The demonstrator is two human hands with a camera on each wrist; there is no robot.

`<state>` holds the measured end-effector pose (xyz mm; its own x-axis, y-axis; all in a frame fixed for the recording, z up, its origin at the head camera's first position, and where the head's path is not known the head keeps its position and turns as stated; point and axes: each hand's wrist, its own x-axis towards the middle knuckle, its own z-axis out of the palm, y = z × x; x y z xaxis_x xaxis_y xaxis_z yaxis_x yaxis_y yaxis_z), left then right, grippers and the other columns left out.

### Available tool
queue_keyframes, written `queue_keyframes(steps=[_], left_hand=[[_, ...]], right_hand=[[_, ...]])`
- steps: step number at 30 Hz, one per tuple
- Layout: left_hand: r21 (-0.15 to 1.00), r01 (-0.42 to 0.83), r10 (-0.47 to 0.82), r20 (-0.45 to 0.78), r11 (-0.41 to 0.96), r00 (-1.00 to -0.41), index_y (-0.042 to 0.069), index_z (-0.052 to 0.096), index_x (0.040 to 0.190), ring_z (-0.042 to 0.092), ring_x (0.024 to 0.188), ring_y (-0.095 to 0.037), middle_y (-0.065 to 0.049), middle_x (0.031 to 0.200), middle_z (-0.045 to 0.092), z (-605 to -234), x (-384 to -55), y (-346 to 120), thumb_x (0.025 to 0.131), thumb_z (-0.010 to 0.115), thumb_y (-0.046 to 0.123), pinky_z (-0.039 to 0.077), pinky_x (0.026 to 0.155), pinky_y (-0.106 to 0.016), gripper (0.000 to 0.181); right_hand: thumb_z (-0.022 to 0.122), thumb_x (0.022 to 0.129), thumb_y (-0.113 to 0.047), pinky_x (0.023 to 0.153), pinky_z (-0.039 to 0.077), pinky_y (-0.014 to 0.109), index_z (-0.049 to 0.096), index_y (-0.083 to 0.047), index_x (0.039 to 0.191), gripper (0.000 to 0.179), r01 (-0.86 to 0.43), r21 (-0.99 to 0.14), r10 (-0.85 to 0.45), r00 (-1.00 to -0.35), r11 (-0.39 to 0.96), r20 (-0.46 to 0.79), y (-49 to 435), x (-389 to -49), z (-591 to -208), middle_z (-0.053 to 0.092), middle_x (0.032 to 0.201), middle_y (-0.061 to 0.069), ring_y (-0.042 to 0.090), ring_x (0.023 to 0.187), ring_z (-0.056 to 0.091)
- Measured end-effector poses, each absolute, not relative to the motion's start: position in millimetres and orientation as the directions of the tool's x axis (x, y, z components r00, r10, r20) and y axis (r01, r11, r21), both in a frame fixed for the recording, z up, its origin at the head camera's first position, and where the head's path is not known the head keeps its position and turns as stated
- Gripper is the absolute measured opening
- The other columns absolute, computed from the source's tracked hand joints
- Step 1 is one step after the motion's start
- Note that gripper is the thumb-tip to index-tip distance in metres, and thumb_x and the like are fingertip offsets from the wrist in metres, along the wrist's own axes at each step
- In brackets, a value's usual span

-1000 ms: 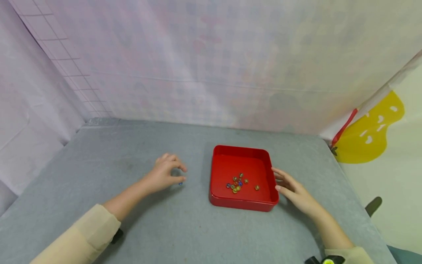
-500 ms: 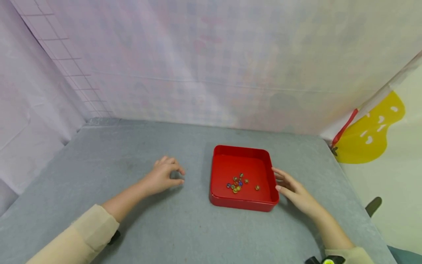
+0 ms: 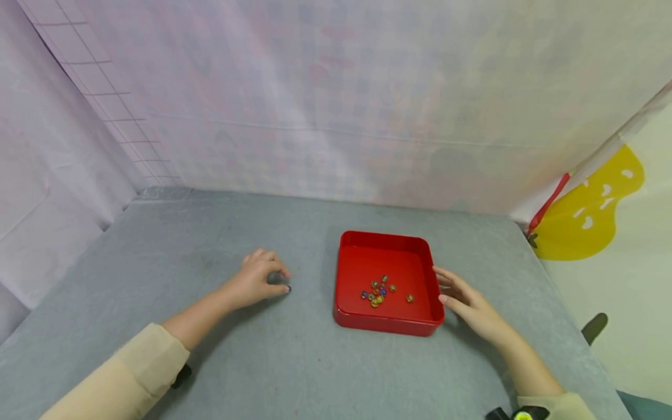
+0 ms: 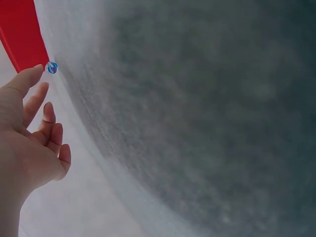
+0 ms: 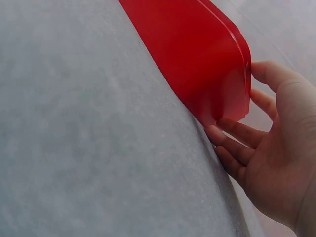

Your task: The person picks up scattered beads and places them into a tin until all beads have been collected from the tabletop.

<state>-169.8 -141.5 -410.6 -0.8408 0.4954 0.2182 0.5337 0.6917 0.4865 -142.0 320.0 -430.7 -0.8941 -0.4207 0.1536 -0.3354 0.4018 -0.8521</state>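
A blue-and-white marble (image 4: 52, 67) lies at the thumb tip of my left hand (image 3: 257, 280). In the left wrist view the thumb reaches to the marble while the other fingers bend loosely, apart from it. To the right stands a square red tray (image 3: 362, 322) with a raised rim. Several coloured marbles (image 3: 377, 298) are gathered toward its near side, one marble (image 3: 409, 298) off by itself on the right. My right hand (image 3: 475, 309) rests its fingertips against the tray's right wall; in the right wrist view those fingers (image 5: 242, 133) are extended along the tray's corner.
A grey cloth covers the table (image 3: 315, 373). Behind it hangs a pale checked curtain (image 3: 294, 116), with another white curtain at the left. A yellow cut-out shape (image 3: 583, 216) hangs past the table's right edge.
My left hand has drawn slightly left. The blue marble showed under the thumb, was hidden half a second ago, and now shows at the thumb tip. My right hand and the tray stayed put.
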Motion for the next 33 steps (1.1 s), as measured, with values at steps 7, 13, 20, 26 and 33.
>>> queue_keyframes(steps=[7,13,20,26,33], left_hand=[[0.484,0.517,0.506,0.166,0.706,-0.847,0.015,0.073,0.091,0.043,0.091,-0.017,0.005,0.090,0.055,-412.9,-170.5,-140.4,0.076,0.081,0.022,0.029,0.080,-0.040,0.018],[0.472,0.522,0.515,0.156,0.710,-0.843,0.017,0.072,0.087,0.043,0.092,-0.019,0.005,0.088,0.054,-414.6,-170.0,-139.3,0.075,0.081,0.022,0.029,0.081,-0.041,0.016],[0.469,0.519,0.517,0.147,0.714,-0.843,0.018,0.072,0.085,0.044,0.092,-0.019,0.006,0.086,0.052,-415.0,-170.1,-139.7,0.075,0.082,0.021,0.030,0.082,-0.042,0.014],[0.475,0.514,0.518,0.134,0.715,-0.845,0.017,0.072,0.085,0.043,0.089,-0.018,0.006,0.084,0.051,-414.7,-169.8,-140.1,0.075,0.082,0.021,0.029,0.080,-0.040,0.014],[0.478,0.502,0.514,0.118,0.720,-0.850,0.017,0.072,0.086,0.041,0.088,-0.017,0.007,0.084,0.049,-414.2,-168.9,-139.5,0.077,0.081,0.022,0.028,0.080,-0.040,0.013]], right_hand=[[0.052,0.098,-0.008,0.085,0.046,0.024,0.031,-0.007,0.149,0.055,-0.333,-0.850,-0.418,-0.896,0.408,0.150,320.3,-142.5,-430.9,0.044,0.138,0.026,0.003,0.111,0.051],[0.052,0.098,-0.009,0.085,0.046,0.024,0.031,-0.007,0.149,0.055,-0.323,-0.853,-0.415,-0.899,0.409,0.141,319.9,-142.3,-430.5,0.044,0.138,0.025,0.004,0.112,0.051],[0.053,0.098,-0.008,0.085,0.047,0.024,0.031,-0.007,0.149,0.055,-0.331,-0.848,-0.415,-0.898,0.414,0.148,320.3,-142.3,-430.9,0.044,0.137,0.026,0.004,0.111,0.052],[0.052,0.098,-0.008,0.085,0.046,0.024,0.031,-0.006,0.148,0.055,-0.338,-0.846,-0.417,-0.895,0.412,0.155,320.4,-142.3,-431.4,0.045,0.137,0.026,0.003,0.111,0.051],[0.052,0.098,-0.007,0.085,0.046,0.023,0.031,-0.006,0.149,0.055,-0.344,-0.849,-0.423,-0.892,0.401,0.161,319.8,-142.2,-431.0,0.044,0.137,0.026,0.001,0.111,0.051]])
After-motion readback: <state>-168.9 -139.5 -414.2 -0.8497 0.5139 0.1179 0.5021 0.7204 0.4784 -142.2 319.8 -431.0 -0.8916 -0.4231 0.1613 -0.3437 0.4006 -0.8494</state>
